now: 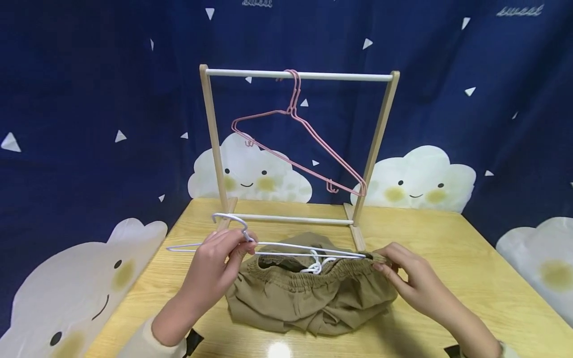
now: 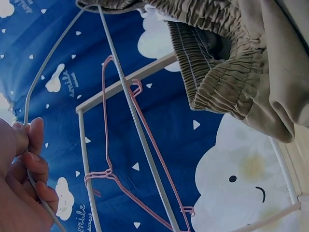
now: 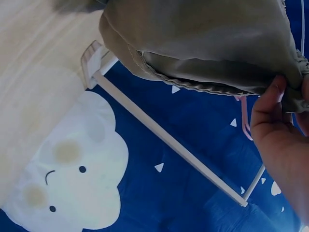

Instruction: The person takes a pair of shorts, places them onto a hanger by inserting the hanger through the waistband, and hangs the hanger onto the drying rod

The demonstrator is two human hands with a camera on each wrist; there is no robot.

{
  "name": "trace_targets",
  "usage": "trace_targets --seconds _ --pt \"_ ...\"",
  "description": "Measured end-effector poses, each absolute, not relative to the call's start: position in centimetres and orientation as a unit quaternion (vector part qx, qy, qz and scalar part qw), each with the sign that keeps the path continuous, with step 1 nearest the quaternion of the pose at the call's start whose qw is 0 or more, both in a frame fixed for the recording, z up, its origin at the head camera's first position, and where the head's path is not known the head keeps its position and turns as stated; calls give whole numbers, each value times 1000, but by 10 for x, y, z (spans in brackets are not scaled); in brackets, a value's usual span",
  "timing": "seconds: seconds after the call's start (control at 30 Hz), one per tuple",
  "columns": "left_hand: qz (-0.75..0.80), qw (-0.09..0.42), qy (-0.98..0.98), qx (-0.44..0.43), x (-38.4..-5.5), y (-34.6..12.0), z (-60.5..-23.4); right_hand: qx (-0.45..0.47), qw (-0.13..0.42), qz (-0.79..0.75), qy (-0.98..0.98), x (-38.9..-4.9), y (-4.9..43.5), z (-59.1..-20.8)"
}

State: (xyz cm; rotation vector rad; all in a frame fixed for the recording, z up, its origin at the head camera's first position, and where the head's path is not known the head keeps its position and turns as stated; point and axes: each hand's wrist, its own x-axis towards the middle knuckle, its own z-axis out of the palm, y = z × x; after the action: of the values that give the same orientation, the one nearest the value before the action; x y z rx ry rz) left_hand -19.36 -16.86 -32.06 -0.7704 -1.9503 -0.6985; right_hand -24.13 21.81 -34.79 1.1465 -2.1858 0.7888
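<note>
A pale lavender wire hanger [image 1: 291, 245] is pinched near the base of its hook by my left hand [image 1: 219, 258]. Its right end sits inside the waistband of khaki elastic-waist pants [image 1: 313, 303], which lie bunched on the table. My right hand [image 1: 405, 271] pinches the right corner of that waistband, at the hanger's tip. The hanger's left end sticks out free, past my left hand. A white drawstring [image 1: 316, 263] shows inside the waist opening. In the left wrist view the hanger's wire [image 2: 137, 121] runs up into the gathered waistband [image 2: 227, 82].
Behind the pants stands a small garment rack with wooden posts [image 1: 380, 134] and a white top bar [image 1: 340, 76]. Pink hangers [image 1: 313, 134] hang from the bar. A dark blue curtain [image 1: 89, 74] with clouds surrounds the wooden table [image 1: 452, 258].
</note>
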Motion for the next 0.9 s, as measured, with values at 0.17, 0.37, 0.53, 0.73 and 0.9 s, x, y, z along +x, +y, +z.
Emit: trace_targets --seconds 0.17,0.37,0.53,0.73,0.9 --pt "-294 430 -788 -329 -199 -158 -323 433 273 288 -809 -242 212 -347" --pt "-324 403 -789 -332 -206 -148 -331 424 273 281 -816 -241 206 -348" --pt "-348 383 -789 -331 -208 -139 -333 423 289 259 -819 -237 198 -345" --pt "-308 401 -782 -364 -206 -115 -329 436 282 243 -819 -234 181 -338" --pt "-265 410 -779 -394 -206 -99 -328 446 271 241 -818 -231 171 -337"
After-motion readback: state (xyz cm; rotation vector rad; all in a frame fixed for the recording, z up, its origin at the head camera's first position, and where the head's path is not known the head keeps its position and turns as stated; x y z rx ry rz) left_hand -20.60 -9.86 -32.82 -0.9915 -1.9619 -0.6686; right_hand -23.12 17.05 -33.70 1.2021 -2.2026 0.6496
